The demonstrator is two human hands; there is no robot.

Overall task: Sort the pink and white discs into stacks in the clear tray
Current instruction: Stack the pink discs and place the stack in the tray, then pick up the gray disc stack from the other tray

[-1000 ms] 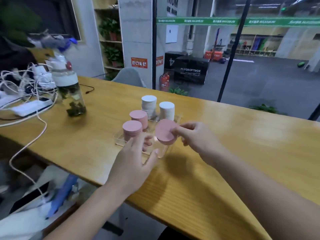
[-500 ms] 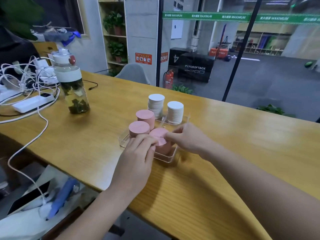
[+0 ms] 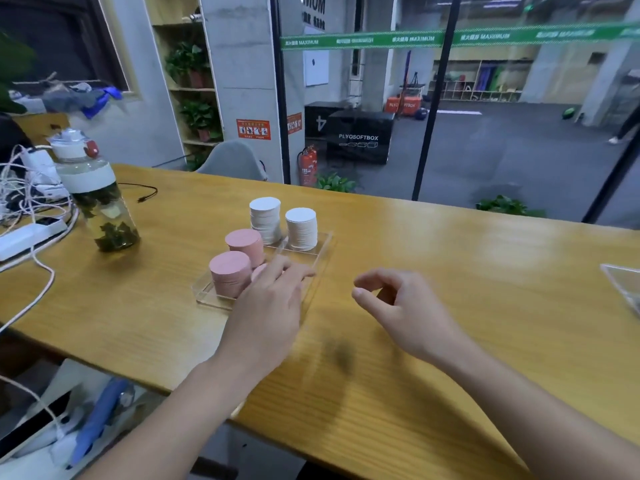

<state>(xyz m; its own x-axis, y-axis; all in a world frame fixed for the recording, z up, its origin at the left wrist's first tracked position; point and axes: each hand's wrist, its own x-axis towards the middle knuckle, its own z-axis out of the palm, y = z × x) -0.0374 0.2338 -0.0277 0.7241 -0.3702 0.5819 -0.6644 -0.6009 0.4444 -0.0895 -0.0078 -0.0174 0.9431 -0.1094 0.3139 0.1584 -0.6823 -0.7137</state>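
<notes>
Pink and white round discs [image 3: 230, 273] are stacked in a clear plastic tray [image 3: 320, 249] on the yellow wooden bench [image 3: 450, 265] (two pink stacks near, two white behind). The left hand [image 3: 268, 306] is laid flat over another pink stack; the right hand [image 3: 401, 306] is held loosely curled, empty, beside the tray.

The table [image 3: 450, 271] was a long yellowish wood-grain top. The clear tray [image 3: 323, 247] sat right on it, about mid-table. Well off to the tray's left stood a water bottle [image 3: 100, 202] with leaves inside, and further left a white power strip [image 3: 31, 235] with tangled cables [image 3: 34, 268]. Far right of the tray, another clear thing [image 3: 623, 282] poked in at the edge.
</notes>
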